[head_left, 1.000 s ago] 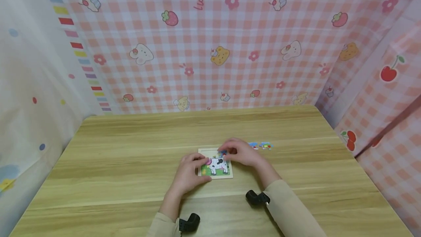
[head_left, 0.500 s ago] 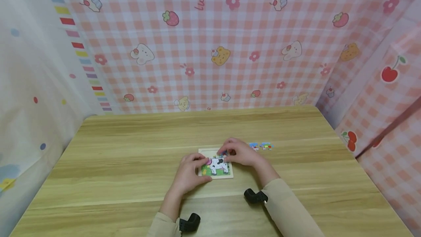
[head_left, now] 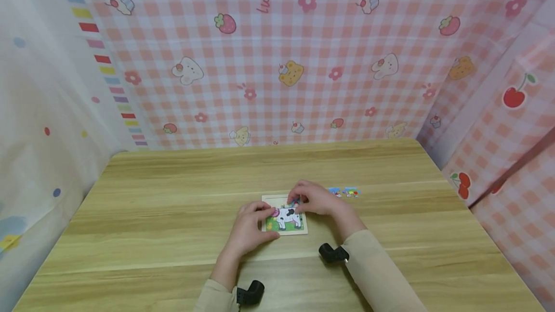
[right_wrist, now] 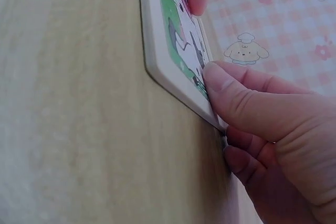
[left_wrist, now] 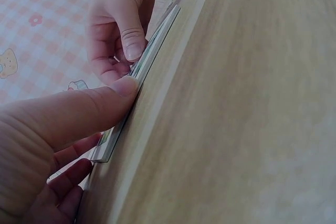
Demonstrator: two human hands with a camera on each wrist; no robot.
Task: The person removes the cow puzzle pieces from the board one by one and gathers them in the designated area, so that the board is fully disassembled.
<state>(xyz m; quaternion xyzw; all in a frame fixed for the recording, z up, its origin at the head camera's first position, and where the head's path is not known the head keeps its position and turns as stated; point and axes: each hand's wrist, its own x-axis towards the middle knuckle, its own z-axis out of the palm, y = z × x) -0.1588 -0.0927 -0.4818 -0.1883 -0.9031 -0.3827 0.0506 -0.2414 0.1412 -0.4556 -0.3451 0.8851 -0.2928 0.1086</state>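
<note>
A small square jigsaw tray (head_left: pixel 284 234) with a pale wooden rim lies flat on the table; a black-and-white cow on green grass (head_left: pixel 287 223) fills its lower part. The bare backing shows at its upper left. My left hand (head_left: pixel 248 227) holds the tray's left side, thumb at the near edge and fingertips over the cow's pink muzzle. At the upper right corner my right hand (head_left: pixel 320 200) pinches a bluish puzzle piece (head_left: pixel 297 201), mostly hidden by the fingers. In the right wrist view, the right thumb (right_wrist: pixel 220 80) presses close beside the cow picture.
Two loose blue puzzle pieces, one (head_left: pixel 335 191) partly behind the right hand and one (head_left: pixel 351 192) further right, lie on the wooden table (head_left: pixel 173 254). A checked pink curtain (head_left: pixel 260 105) hangs behind the far edge. Black camera mounts (head_left: pixel 250 293) jut from both wrists.
My right forearm and wrist have shifted slightly inward to the left, and the right fingers have moved a little over the tray's upper right corner. The left hand and tray stay put.
</note>
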